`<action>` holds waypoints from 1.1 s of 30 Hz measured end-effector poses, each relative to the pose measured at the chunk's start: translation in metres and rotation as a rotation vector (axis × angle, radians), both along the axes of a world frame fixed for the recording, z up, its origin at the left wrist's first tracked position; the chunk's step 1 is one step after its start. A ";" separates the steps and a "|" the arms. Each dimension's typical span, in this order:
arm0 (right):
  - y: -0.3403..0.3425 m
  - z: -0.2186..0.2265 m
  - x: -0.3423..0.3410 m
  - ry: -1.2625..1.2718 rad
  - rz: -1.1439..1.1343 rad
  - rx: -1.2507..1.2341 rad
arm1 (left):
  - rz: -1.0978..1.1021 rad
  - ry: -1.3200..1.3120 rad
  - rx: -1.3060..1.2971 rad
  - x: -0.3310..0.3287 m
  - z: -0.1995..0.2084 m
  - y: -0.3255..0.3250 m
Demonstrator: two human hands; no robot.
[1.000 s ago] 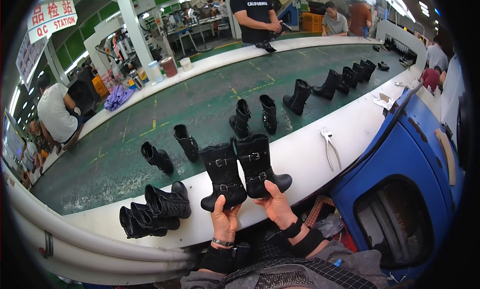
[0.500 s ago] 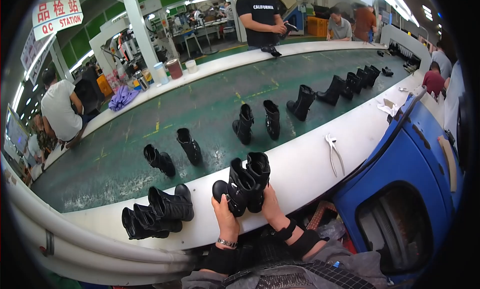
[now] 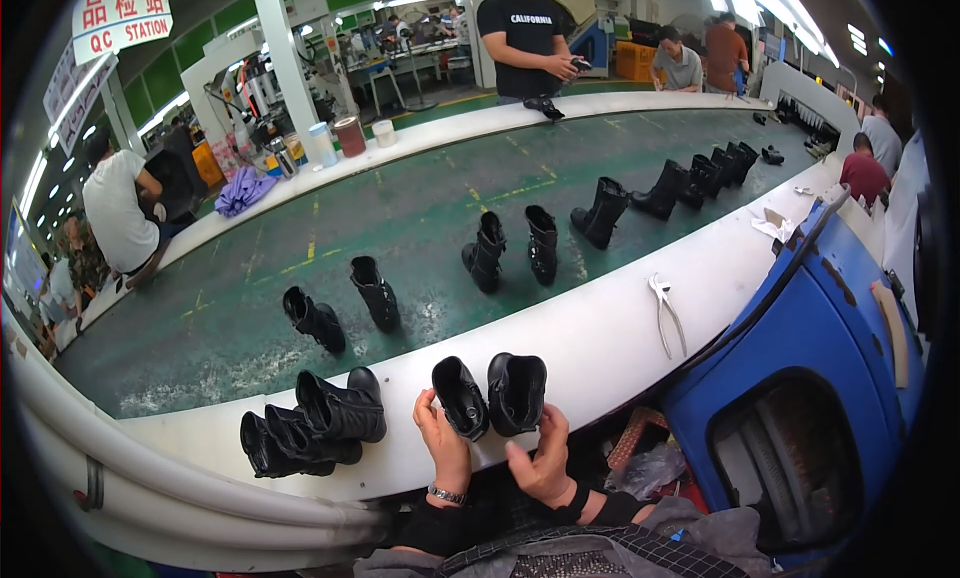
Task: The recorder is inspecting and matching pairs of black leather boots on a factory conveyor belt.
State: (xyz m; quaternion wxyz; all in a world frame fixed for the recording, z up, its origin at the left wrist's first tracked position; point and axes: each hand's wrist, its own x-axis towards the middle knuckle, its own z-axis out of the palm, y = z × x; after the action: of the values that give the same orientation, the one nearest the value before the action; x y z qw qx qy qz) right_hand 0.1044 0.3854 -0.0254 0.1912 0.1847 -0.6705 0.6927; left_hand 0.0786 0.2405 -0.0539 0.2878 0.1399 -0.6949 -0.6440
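Two black ankle boots stand side by side on the white ledge in front of me, a left boot and a right boot, their open tops tilted toward me. My left hand is closed against the outer side of the left boot, its fingertips partly hidden behind the shaft. By the lower right side of the other boot, my right hand is open, thumb apart from the curved fingers. Further left on the ledge, several black boots lie grouped together.
Several black boots stand along the green conveyor belt. Metal pincers lie on the ledge to the right, near a blue machine. Across the belt, a person in a black shirt handles a dark item.
The boots between my hands have been turned and set apart, their tops now facing me. My right hand has loosened and drawn back from its boot.
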 end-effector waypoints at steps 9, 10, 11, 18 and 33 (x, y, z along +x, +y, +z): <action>-0.024 0.044 -0.035 0.030 -0.145 0.188 | -0.034 0.074 -0.194 0.007 0.005 0.010; -0.026 0.050 -0.042 0.093 -0.219 0.256 | -0.038 0.074 -0.197 0.009 0.008 0.009; -0.028 0.054 -0.047 0.077 -0.223 0.298 | -0.039 0.061 -0.189 0.010 0.011 0.008; -0.030 0.074 -0.065 0.075 -0.246 0.466 | -0.112 0.080 -0.205 0.018 0.018 -0.012; -0.033 0.111 -0.098 0.155 -0.087 0.657 | 0.023 0.047 -0.157 0.047 0.014 -0.059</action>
State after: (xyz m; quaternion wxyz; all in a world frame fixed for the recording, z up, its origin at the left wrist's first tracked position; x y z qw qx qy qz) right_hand 0.0061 0.3519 0.0853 0.2013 0.2595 -0.8486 0.4148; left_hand 0.1258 0.1814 -0.0401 0.3216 0.1097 -0.7345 -0.5875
